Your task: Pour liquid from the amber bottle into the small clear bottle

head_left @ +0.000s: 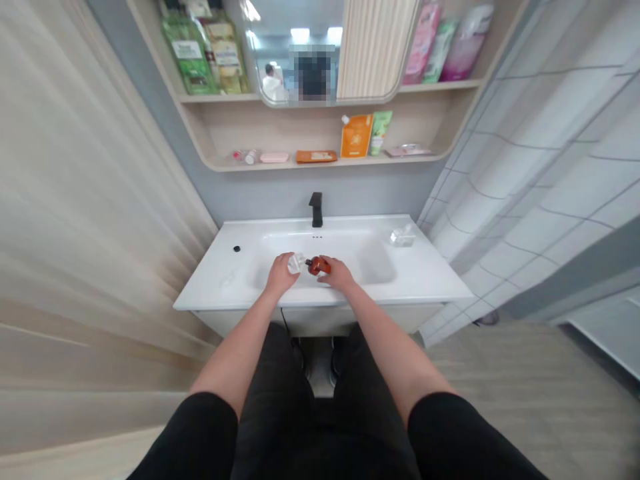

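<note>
Over the front of the white sink basin (350, 257), my left hand (281, 272) is closed around a small clear container (296, 264). My right hand (339, 272) grips a reddish-brown bottle (320, 266), tipped sideways so that its dark neck points left at the clear container. The bottle's neck and the container's rim are very close; I cannot tell whether they touch. Whether any liquid is passing between them is too small to see. Both hands are near each other, just above the basin's front edge.
A black faucet (317, 208) stands behind the basin. A clear box-like item (403, 236) rests on the counter's right, a small black round piece (237, 249) on its left. Above, a shelf (280, 165) holds an orange pouch (357, 136), a green tube (381, 132) and several bottles.
</note>
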{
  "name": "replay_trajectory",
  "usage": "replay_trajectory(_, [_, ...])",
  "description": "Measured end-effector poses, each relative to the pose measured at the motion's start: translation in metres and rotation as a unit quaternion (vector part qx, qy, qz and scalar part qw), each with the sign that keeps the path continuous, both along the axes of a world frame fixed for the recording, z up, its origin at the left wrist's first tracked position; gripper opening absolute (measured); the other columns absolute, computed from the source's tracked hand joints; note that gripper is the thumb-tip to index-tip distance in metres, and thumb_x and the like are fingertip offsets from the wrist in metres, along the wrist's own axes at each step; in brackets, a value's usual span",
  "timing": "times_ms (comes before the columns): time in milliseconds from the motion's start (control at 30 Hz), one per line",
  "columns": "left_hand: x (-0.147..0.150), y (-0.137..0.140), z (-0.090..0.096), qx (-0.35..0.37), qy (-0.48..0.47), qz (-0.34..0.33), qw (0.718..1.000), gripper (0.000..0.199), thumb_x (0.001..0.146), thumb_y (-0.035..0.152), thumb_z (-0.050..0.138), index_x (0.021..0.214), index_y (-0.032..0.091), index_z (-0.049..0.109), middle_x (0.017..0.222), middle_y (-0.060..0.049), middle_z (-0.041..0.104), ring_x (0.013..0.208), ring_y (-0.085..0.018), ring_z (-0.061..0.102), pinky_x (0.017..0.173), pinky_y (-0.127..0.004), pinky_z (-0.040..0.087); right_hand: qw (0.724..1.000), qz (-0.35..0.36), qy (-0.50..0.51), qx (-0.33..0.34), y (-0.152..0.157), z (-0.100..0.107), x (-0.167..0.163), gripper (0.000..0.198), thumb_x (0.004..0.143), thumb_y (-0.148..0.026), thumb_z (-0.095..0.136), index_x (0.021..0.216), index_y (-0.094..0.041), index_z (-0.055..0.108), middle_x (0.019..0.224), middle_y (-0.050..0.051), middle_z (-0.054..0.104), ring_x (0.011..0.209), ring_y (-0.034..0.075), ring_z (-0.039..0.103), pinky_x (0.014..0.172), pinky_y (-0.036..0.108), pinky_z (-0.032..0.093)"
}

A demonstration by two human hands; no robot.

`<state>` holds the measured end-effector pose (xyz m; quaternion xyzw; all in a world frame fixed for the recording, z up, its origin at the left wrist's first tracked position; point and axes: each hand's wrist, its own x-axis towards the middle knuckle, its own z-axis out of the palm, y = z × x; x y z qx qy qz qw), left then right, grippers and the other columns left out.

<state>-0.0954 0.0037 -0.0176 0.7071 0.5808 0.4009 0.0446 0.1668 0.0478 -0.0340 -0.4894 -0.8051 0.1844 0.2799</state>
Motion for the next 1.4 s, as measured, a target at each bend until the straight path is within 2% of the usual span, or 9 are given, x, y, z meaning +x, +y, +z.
replay_trajectory(567, [0.001, -0.006, 0.006, 0.011, 0.028, -0.027, 0.999, 0.078, 0.075, 0.005, 0.077, 0.15, 0.023, 0.066, 0.146, -0.015, 0.069, 0.143, -0.038, 0.06, 0.131, -0.057, 0.048, 1.0, 0.012, 0.018, -0.011, 0.002, -0.002, 0.0, 0.089, 0.07, -0.027, 0.098, 0.153, -0.027, 0.065, 0.139, 0.01, 0.078, 0.125, 0.033, 0.073, 0.113, 0.047, 0.055])
replay_trajectory(1400, [0.003, -0.012, 0.01, 0.017, 0.043, -0.038, 0.998, 0.084, 0.076, 0.002, 0.072, 0.156, 0.026, 0.064, 0.148, -0.013, 0.067, 0.144, -0.037, 0.057, 0.131, -0.056, 0.048, 0.999, 0.023, 0.025, -0.023, 0.005, -0.004, 0.0, 0.087, 0.07, -0.026, 0.097, 0.151, -0.024, 0.066, 0.14, 0.012, 0.078, 0.126, 0.034, 0.074, 0.113, 0.048, 0.055])
